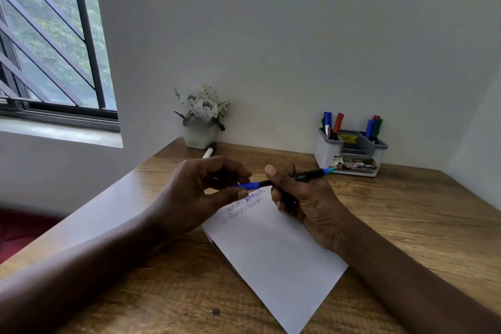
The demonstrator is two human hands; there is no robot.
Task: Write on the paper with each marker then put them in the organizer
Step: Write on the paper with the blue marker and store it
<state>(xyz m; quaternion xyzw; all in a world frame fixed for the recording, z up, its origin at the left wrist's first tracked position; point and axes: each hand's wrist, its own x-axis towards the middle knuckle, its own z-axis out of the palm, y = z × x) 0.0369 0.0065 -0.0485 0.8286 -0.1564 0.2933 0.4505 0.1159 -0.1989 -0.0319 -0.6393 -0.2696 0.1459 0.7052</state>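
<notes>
A white sheet of paper [273,249] lies on the wooden table with a few written lines at its far end. Above it my right hand [301,198] grips a black marker [309,175] with a blue end, held level. My left hand [206,190] holds the marker's blue cap end [250,185] between thumb and fingers, with a dark part hidden in the palm. The grey organizer [349,154] stands at the back right, holding several markers: blue, red and green. A white marker with a black cap [209,151] lies near the flower pot.
A white pot of white flowers [200,119] stands against the wall at the back. The wall closes the table's far side and right side. A barred window [51,35] is at the left. The table's left edge runs diagonally beside my left arm.
</notes>
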